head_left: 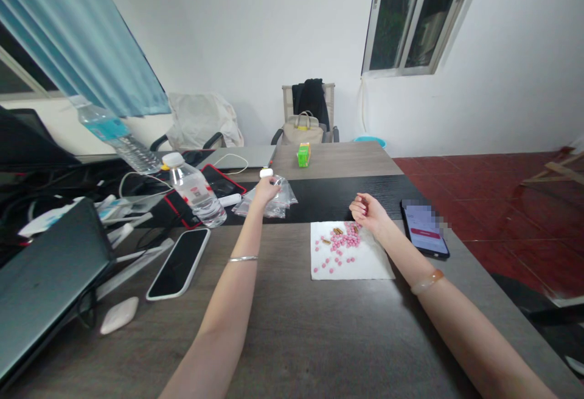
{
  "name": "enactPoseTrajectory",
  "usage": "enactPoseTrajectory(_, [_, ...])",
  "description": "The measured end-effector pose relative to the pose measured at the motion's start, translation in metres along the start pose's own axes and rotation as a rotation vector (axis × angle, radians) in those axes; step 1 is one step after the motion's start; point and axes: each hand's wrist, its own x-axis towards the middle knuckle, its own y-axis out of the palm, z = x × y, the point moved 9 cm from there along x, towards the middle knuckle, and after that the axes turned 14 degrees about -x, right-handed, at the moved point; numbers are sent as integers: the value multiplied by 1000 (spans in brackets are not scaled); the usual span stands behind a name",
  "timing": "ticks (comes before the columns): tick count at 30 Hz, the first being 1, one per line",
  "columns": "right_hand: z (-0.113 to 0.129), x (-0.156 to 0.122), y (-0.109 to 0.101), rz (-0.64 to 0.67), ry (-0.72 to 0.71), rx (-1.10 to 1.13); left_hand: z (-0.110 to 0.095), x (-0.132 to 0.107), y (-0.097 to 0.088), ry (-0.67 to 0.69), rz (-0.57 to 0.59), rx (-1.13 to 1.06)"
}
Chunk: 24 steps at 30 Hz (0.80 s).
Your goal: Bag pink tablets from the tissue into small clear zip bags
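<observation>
My left hand (pixel 267 190) reaches over a pile of clear plastic bags (pixel 286 197), its fingers curled together. Just beyond its knuckles shows a white cap (pixel 266 173); what lies below the cap is hidden by the hand. I cannot make out what these fingers hold. At the far edge of a white paper napkin (pixel 369 259), my right hand (pixel 367 210) is raised with the fingers bent inward, and whatever is in them is too small to name. Many round pink pills (pixel 347 239) are spread over the napkin, with several brown capsules (pixel 337 231) among them.
Left stand a water bottle (pixel 196 192), a taller bottle (pixel 121 137) and a laptop (pixel 50 277). A white-edged phone (pixel 179 264) and a white mouse (pixel 119 315) lie nearby. Another phone (pixel 424 228) lies near the right edge. A green box (pixel 303 154) stands farther back.
</observation>
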Motion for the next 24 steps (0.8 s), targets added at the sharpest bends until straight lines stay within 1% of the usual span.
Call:
enactPoseTrajectory(2, [1,1,0,-19,-22,-40,11,2,-13,-41,-35,147])
enactPoseTrajectory(5, [3,0,2,-53,-59,-123,18,-3,-18,-74,-102,338])
enactPoseTrajectory(7, [6,-2,4,-79,-93,-192,19,-8,-15,-76,-146,438])
enactPoseTrajectory(9, [9,-4,8,-108,-136,-273,18,-14,-9,-72,-167,509])
enactPoseTrajectory(12, [16,-9,16,-154,-212,-417,14,-19,0,-49,-159,572])
enactPoseTrajectory(15, [24,-18,27,-203,-297,-585,0,-24,10,8,-138,600])
enactPoseTrajectory(17, [30,-27,33,-244,-364,-707,-15,-31,22,71,-99,588])
enactPoseTrajectory(19, [34,-40,37,-284,-434,-832,-32,-42,43,171,-6,536])
enactPoseTrajectory(21, [35,-56,39,-303,-483,-936,-46,-62,70,288,126,467])
enactPoseTrajectory(22, [34,-63,39,-306,-497,-992,-49,-75,84,341,198,427])
enactPoseTrajectory(24, [30,-77,40,-327,-525,-1177,-47,-102,108,404,355,357])
